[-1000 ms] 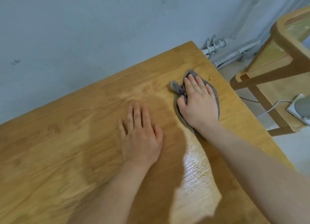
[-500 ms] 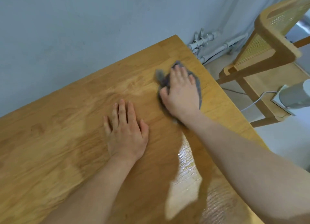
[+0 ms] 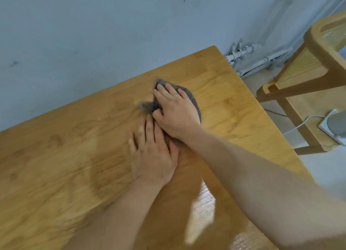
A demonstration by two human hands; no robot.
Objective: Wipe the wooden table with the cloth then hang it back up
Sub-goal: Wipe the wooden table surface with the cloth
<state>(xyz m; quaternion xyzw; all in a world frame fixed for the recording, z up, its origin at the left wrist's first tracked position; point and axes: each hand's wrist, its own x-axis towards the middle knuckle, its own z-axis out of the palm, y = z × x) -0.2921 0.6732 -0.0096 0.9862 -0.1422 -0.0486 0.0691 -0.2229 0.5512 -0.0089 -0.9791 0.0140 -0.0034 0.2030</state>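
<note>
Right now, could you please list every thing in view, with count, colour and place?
wall: 1, pale blue-grey, at the back
table: 1, light brown wood, against the wall
cloth: 1, grey, on the table under the right hand
pipes: several, grey, low on the wall
chair: 1, light wood, right of the table
cable: 1, white, low beside the chair
left hand: 1, flat on the table
right hand: 1, pressing the cloth
</note>
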